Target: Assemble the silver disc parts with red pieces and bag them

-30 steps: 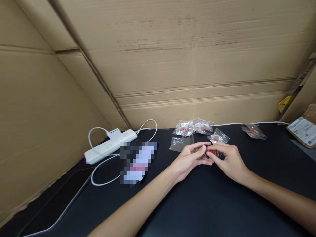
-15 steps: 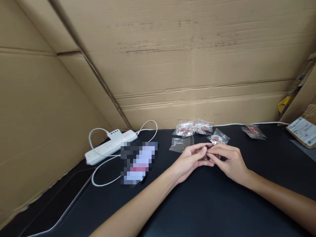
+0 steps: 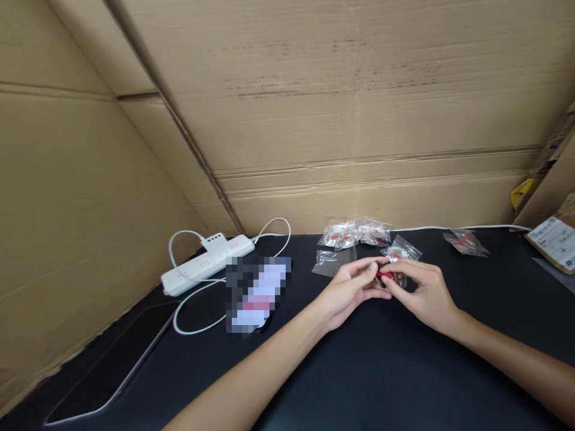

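Pinching red piece (image 3: 385,275), right hand (image 3: 424,293) near bag (image 3: 408,246) with red-white item (image 3: 396,254).

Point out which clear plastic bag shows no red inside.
The flat clear plastic bag, just beyond the left hand; the other bags all show something red inside.

- The one camera sits on the person's head, looking forward and down over the black table (image 3: 359,371).
- It faces the cardboard back wall (image 3: 309,114) nearly square on; the cardboard side wall (image 3: 72,209) slants toward it along the left.
- It looks along the left forearm (image 3: 251,371) and right forearm (image 3: 507,359) from behind.
- The left hand (image 3: 350,287) and right hand (image 3: 424,293) appear small, right of centre, below mid-height.
- The wide view spans from the side wall to a labelled package (image 3: 554,242) at the right edge.
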`<control>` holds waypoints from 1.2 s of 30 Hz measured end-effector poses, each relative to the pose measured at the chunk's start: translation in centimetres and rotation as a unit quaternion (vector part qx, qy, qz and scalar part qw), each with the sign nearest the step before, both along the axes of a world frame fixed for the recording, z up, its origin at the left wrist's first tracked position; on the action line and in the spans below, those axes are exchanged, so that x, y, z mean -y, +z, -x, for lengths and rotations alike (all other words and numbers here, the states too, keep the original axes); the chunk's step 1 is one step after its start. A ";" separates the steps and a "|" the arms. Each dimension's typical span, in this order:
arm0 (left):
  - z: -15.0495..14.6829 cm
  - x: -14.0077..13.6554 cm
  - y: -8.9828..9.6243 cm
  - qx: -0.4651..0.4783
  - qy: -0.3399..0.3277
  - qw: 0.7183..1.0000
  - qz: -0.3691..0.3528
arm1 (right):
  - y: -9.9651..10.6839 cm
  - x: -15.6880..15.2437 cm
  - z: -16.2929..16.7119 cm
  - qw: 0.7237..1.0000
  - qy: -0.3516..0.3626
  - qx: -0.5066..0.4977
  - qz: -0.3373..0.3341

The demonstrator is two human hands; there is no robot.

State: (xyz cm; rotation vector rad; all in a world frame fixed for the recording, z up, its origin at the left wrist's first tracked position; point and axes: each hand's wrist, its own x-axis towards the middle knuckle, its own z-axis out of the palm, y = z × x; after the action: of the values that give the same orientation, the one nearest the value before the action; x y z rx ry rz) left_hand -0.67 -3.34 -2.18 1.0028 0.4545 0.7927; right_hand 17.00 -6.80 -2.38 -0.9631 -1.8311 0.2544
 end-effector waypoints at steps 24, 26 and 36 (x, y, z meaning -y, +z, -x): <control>-0.2 0.1 0.0 0.000 0.016 1.000 -0.009 | -0.1 -0.1 0.1 0.999 -0.009 -0.005 0.031; -0.2 0.1 0.0 -0.001 0.027 1.000 -0.005 | -0.1 -0.1 0.1 0.999 -0.008 -0.015 0.030; -0.4 0.2 0.1 -0.016 0.027 1.000 0.000 | -0.1 0.0 -0.2 0.999 -0.021 0.033 -0.010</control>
State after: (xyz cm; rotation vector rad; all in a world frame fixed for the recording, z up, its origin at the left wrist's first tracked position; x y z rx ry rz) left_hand -0.29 -3.58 -2.09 1.0085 0.5112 0.8254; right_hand 17.21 -6.77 -2.47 -1.0048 -1.8688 0.1803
